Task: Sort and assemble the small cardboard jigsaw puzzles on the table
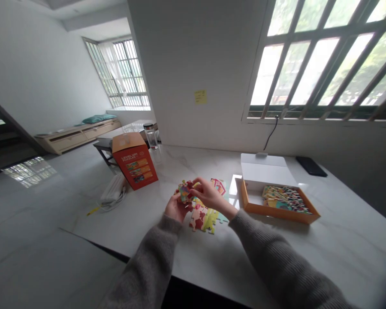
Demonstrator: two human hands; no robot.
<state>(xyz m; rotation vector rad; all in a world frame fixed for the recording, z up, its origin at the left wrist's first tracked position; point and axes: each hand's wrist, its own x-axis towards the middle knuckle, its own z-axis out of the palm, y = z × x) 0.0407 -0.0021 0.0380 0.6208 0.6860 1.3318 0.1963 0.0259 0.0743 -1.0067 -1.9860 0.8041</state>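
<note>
My left hand (176, 208) is closed around a small stack of colourful jigsaw puzzle pieces (184, 192), held above the table. The fingers of my right hand (207, 194) pinch at the right side of the same pieces; whether they grip one piece or several is hard to make out. Beneath and beyond my hands, joined puzzle pieces (203, 219) in pink, yellow-green and red lie flat on the table. Part of this joined section is hidden behind my right hand and wrist.
An open orange box (276, 213) with many upright puzzle pieces stands to the right, its white lid (266, 167) folded back. Left are a red-orange puzzle carton (133, 161), a white power strip (113, 189) and a glass bottle (152, 138). A black phone (311, 166) lies far right.
</note>
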